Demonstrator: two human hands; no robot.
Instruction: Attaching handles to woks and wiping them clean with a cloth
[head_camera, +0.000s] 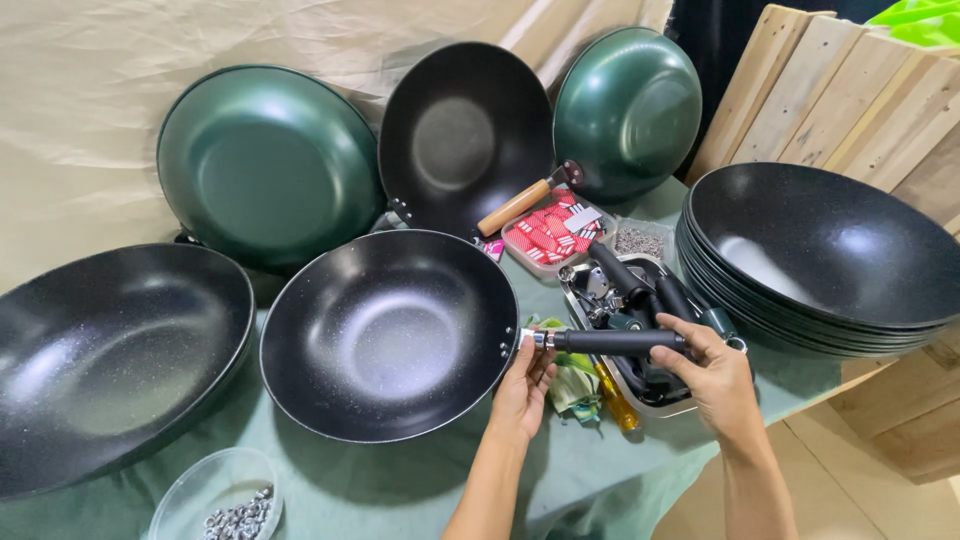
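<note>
Black handle (615, 341): held level at the right rim of the near centre black wok (388, 333), on the green-covered table (400, 480). Left hand (522, 385): raised from below, fingers pinched on the handle's metal end at the wok rim. Right hand (712, 372): forearm angled in from near right, fingers wrapped over the handle's far end. Metal tray (640, 300) of handles is seen just behind. Stacked black woks (820, 255) are placed right; bowl of nuts (220, 500) near left.
</note>
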